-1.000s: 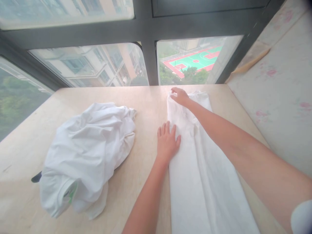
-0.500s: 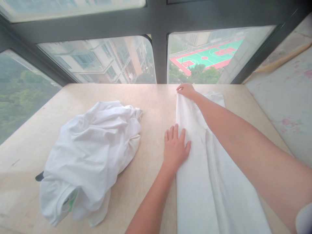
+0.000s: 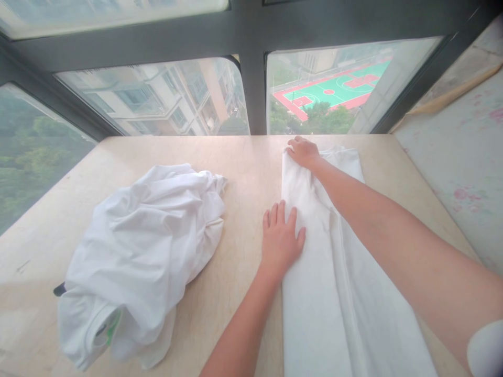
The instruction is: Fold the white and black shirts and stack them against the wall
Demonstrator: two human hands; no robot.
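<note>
A long white piece of folded clothing (image 3: 314, 293) lies lengthwise on the wooden surface, with a raised crease running down it. My left hand (image 3: 281, 235) rests flat with fingers spread, partly over the cloth's left edge and partly on the wood. At the far left corner of the same cloth, my right hand (image 3: 303, 152) lies on top, fingers slightly bent and apart. Small wrinkles show in the cloth below it. Farther left sits a crumpled white shirt (image 3: 145, 235), its collar opening toward me with a bit of green inside; neither hand touches it.
The pale wooden surface (image 3: 243, 173) ends at dark window frames (image 3: 257, 94). Along the right side stands a flower-patterned panel (image 3: 463, 157). A small dark object (image 3: 59, 289) pokes out from under the shirt's left side.
My right hand has shifted slightly right and toward me, its thumb and finger no longer pinching the cloth's far corner. My left hand stays flat. The view has shifted slightly.
</note>
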